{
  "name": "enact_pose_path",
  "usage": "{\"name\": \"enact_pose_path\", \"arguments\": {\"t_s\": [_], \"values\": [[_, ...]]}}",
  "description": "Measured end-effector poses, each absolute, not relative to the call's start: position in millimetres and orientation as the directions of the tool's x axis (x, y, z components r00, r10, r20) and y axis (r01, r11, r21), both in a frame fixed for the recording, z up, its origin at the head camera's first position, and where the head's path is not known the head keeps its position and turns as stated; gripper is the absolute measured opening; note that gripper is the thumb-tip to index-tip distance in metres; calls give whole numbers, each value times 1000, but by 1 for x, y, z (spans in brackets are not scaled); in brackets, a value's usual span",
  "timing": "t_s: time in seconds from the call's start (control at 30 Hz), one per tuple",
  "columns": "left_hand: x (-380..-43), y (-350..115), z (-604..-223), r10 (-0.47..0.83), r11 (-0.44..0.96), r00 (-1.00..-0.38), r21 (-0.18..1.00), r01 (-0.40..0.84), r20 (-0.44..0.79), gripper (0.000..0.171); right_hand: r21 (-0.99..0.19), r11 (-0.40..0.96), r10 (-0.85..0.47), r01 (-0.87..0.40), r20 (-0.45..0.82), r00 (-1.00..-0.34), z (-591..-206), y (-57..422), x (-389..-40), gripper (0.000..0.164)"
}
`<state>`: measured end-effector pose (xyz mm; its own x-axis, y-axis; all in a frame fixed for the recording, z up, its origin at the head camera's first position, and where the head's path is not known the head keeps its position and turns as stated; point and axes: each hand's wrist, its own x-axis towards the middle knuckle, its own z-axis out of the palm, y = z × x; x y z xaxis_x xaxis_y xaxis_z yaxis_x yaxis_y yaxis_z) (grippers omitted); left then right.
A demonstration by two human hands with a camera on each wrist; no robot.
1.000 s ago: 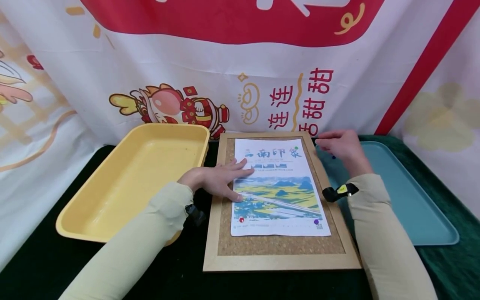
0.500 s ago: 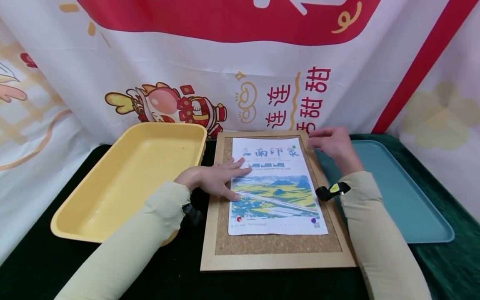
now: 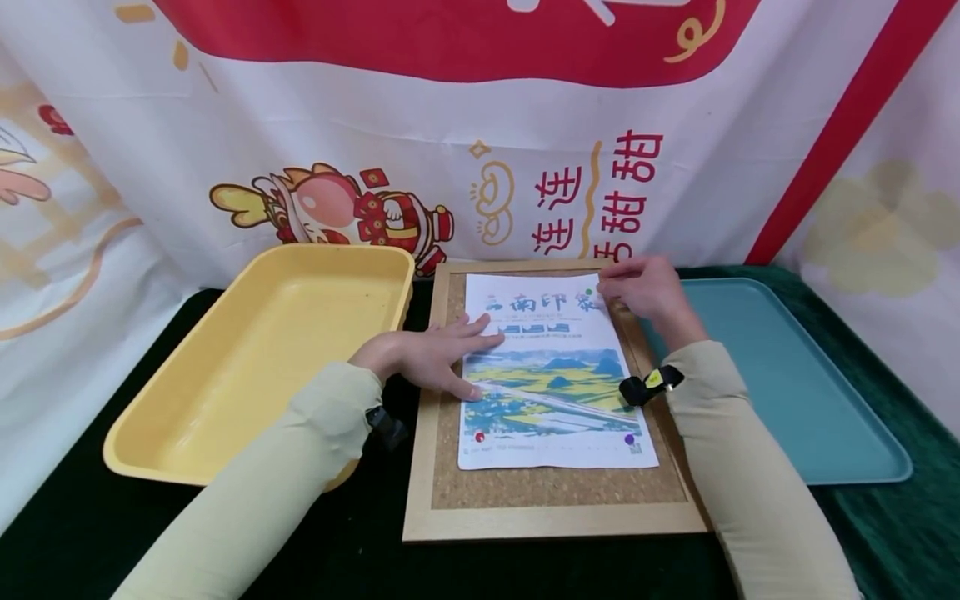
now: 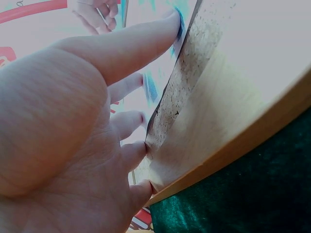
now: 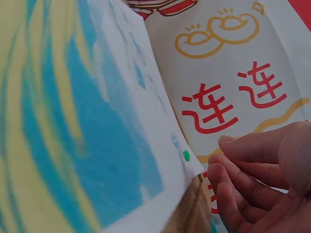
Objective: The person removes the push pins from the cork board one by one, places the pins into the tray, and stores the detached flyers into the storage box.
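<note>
Across a velvety, dark green bench (image 3: 480,575) we count one corkboard (image 3: 558,492), rectangular, its speckled cork (image 3: 645,493) set within one flat frame (image 3: 555,527) of pale, smooth wood. One printed sheet (image 3: 555,392) of thin white paper lies on the cork inside the frame, with blue characters across its top and a blue-and-yellow landscape below. Three pins show, each with a small coloured head: a green pin (image 3: 588,292) near the sheet's upper right corner, a red pin (image 3: 480,437) near its lower left, a purple pin (image 3: 629,439) near its lower right. Of hands we see two, both bare. The left hand (image 3: 429,358) arches over the sheet's left edge, fingers straight and spread; the right hand (image 3: 643,290) is just beside the green pin, fingers curled towards the thumb, and we cannot tell whether it pinches anything. Two sleeves (image 3: 277,475) are of pale, creased cloth; two small black wrist cameras (image 3: 386,427) sit below the cuffs. Trays number two: a deep, glossy yellow tray (image 3: 300,333) left of the corkboard, and a shallow, round-cornered blue tray (image 3: 787,375) to its right. Behind hangs a white backdrop (image 3: 420,117), faintly wrinkled, printed with red characters.
</note>
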<state>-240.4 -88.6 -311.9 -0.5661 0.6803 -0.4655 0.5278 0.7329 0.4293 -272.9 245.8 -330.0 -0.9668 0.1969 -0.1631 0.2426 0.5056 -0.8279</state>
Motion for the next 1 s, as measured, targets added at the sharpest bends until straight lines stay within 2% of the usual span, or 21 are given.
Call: {"name": "enact_pose_path", "arguments": {"t_s": [0.2, 0.67, 1.0], "values": [[-241, -87, -312, 677, 736, -566, 426, 527, -470, 88, -808, 540, 187, 237, -159, -969, -338, 241, -274, 33], [-240, -91, -311, 677, 736, -567, 422, 529, -470, 88, -814, 514, 197, 271, -196, -961, -346, 241, -278, 36], [-242, -87, -312, 678, 735, -565, 421, 532, -470, 89, -770, 580, 210, 265, -174, -962, -344, 240, -283, 30]]}}
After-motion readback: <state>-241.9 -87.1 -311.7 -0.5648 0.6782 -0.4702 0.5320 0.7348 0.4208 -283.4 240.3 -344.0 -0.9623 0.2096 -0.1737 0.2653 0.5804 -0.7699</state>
